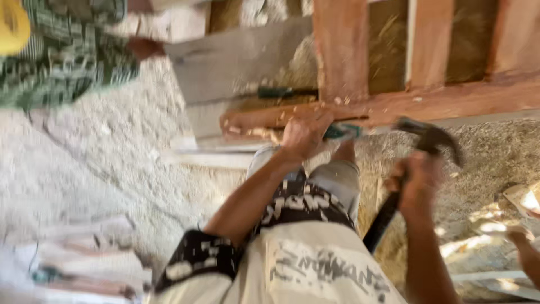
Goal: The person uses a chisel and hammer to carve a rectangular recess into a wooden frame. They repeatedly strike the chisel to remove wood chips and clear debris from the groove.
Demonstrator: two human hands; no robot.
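The picture is motion-blurred. My left hand (304, 135) is closed around a chisel with a teal handle (343, 132), held against a reddish wooden beam (450, 101) lying across the ground. My right hand (419, 180) grips the black handle of a claw hammer (430, 138), whose dark head is raised just right of the chisel. Wood chips (253, 130) lie scattered on the beam near the chisel. My bent knee in grey trousers (337, 174) is below the beam.
Upright reddish boards (340, 48) and a grey plank (242, 62) stand behind the beam. Another person in a green patterned garment (67, 50) is at the top left. The sandy ground (95, 157) spreads left; stacked boards (73, 264) lie at the bottom left.
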